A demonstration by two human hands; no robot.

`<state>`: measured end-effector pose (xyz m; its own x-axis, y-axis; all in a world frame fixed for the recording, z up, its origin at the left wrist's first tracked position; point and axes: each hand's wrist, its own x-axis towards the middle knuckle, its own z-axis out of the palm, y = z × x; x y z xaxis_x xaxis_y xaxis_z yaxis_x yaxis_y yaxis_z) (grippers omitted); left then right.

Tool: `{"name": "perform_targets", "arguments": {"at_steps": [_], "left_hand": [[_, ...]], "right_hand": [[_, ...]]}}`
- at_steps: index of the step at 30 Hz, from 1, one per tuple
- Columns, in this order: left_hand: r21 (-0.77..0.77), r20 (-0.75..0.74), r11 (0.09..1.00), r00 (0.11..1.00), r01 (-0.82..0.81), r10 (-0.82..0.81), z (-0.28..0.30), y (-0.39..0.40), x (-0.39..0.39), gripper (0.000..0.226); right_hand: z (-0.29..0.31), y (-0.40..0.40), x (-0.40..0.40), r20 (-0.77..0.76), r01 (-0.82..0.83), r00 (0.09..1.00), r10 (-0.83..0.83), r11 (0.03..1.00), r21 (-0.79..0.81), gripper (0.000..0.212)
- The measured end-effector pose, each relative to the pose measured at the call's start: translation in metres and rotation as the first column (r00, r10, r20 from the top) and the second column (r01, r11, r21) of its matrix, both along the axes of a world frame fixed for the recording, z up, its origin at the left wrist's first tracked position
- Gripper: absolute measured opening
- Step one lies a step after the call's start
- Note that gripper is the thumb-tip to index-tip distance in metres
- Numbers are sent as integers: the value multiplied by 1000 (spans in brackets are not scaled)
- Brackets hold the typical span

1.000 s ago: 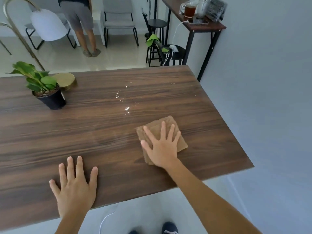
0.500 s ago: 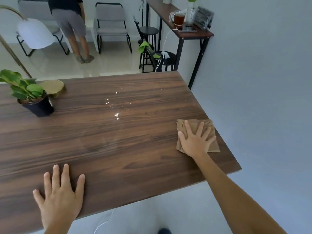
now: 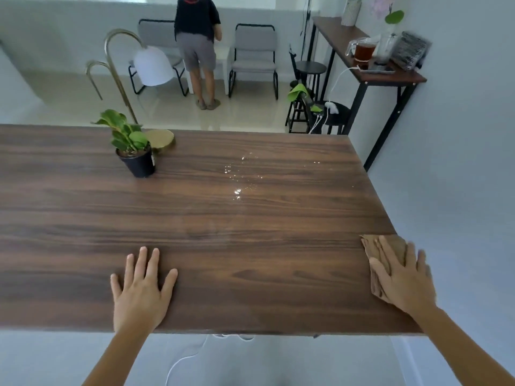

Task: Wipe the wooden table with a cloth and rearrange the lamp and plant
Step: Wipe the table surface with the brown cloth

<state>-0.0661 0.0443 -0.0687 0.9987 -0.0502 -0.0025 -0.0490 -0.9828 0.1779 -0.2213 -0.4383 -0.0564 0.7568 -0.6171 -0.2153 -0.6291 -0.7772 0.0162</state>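
from the head view, my right hand (image 3: 404, 277) presses flat on the soft brown cloth (image 3: 384, 249) at the counter's (image 3: 250, 246) near right edge. my left hand (image 3: 140, 291) lies flat, holding nothing. the cloth looks light and floppy, so i'd press its middle. water drops (image 3: 237, 188) sit farther off.

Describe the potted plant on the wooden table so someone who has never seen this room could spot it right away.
Start at the long wooden table and look to its far left part. There the potted plant stands just in front of the lamp's round gold base. It is the only green, leafy thing on the tabletop, growing from a small black pot.
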Motion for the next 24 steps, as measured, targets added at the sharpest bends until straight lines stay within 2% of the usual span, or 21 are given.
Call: {"name": "perform_targets", "arguments": {"at_steps": [1, 2, 5, 8, 11, 13, 15, 17, 20, 22, 24], "left_hand": [[-5, -8, 1000, 1000, -3, 3, 1, 0, 0, 73], [-11, -17, 1000, 1000, -7, 7, 1, 0, 0, 72], [-16, -13, 1000, 1000, -10, 9, 4, 2, 1, 69], [-34, 54, 999, 998, 15, -13, 12, 11, 20, 72], [-85, 115, 996, 993, -8, 17, 21, 28, 67, 68], [-97, 145, 995, 988, -30, 44, 27, 39, 109, 61], [-91, 115, 995, 993, -31, 42, 27, 44, 151, 57], [-88, 57, 996, 998, -31, 36, 20, 45, 181, 63], [-67, 4, 996, 998, -56, 56, 4, 41, 200, 71], [-64, 20, 996, 998, -60, 61, -3, 41, 202, 73], [-54, 31, 997, 998, -52, 54, -5, 43, 202, 72]], "right_hand": [[5, 12, 32, 29, 70, 997, -70, 997, 19, 77], [8, 27, 63, 62, 69, 995, -72, 996, 50, 78], [9, 102, 121, 97, -130, 988, 121, 987, 93, 68], [-1, 186, 103, 179, -429, 894, 411, 900, 72, 64], [-3, 202, 54, 233, -602, 786, 573, 796, 72, 58], [-1, 181, 39, 234, -548, 820, 523, 834, 57, 58], [3, 152, 56, 151, -367, 923, 353, 927, 81, 65], [4, 124, 107, 90, -134, 988, 128, 990, 53, 68], [9, 93, 223, 103, 179, 976, -190, 978, 107, 79], [10, 93, 305, 91, 248, 961, -260, 960, 128, 80], [9, 120, 369, 76, 185, 977, -197, 973, 139, 74]]}}
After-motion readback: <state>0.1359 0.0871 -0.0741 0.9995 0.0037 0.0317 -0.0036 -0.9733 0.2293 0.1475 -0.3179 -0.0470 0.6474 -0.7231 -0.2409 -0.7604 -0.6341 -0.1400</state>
